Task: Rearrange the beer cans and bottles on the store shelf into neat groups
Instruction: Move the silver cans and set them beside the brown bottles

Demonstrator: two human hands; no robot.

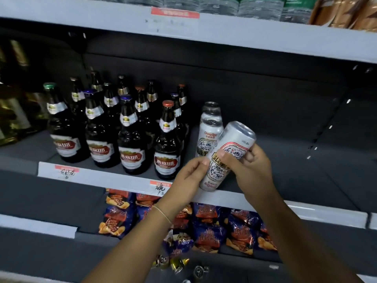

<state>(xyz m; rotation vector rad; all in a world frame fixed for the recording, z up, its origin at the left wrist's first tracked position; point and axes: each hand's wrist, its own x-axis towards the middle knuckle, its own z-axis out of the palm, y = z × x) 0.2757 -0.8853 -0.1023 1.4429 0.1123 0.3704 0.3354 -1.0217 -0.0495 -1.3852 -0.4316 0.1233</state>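
Note:
A white beer can (234,148) with a red and blue pattern is tilted over the front edge of the middle shelf (114,178). My left hand (188,178) pinches its lower part and my right hand (252,168) grips its middle from the right. Just behind stands a row of matching white cans (208,137), upright, running back into the shelf. To their left, several dark beer bottles (130,131) with red-and-white labels stand in rows.
The right part of the middle shelf is bare grey board (295,176). Blue and orange snack bags (206,229) fill the shelf below. Loose cans (179,264) lie at the bottom. Wrapped packs sit on the top shelf (224,27). Gold-labelled bottles (12,111) stand far left.

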